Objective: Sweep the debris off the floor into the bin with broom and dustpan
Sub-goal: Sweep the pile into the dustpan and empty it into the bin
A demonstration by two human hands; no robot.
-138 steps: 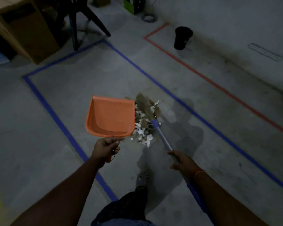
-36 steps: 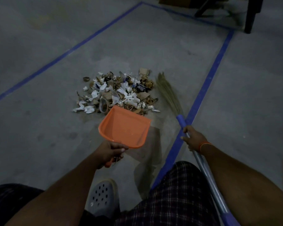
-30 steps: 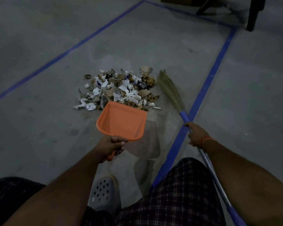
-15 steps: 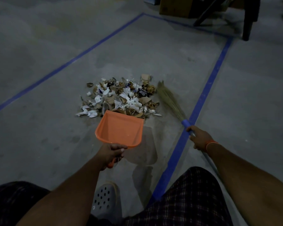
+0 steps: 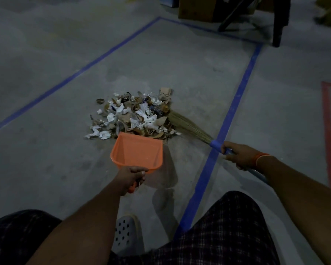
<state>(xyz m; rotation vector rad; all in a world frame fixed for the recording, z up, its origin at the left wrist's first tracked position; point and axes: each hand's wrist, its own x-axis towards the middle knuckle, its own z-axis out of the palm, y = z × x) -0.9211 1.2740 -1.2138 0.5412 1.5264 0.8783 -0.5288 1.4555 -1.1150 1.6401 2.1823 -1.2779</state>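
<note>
A heap of debris (image 5: 134, 116), torn white paper and brown scraps, lies on the grey concrete floor. The orange dustpan (image 5: 137, 152) is empty, its mouth at the heap's near edge. My left hand (image 5: 129, 177) grips its handle from behind. The broom (image 5: 187, 125) has straw bristles lying low against the heap's right side and a blue collar on its handle. My right hand (image 5: 238, 154) holds that handle just behind the collar. The bin is out of view.
Blue tape lines (image 5: 229, 119) mark a rectangle on the floor around the heap; a red line (image 5: 328, 131) runs at the right. Cardboard boxes (image 5: 195, 7) and dark chair legs (image 5: 277, 29) stand at the far edge. My knees and a grey clog (image 5: 125, 233) fill the foreground.
The broom has tilted lower and its bristles have moved left against the heap's right side. The dustpan's mouth has come up to the heap's near edge.
</note>
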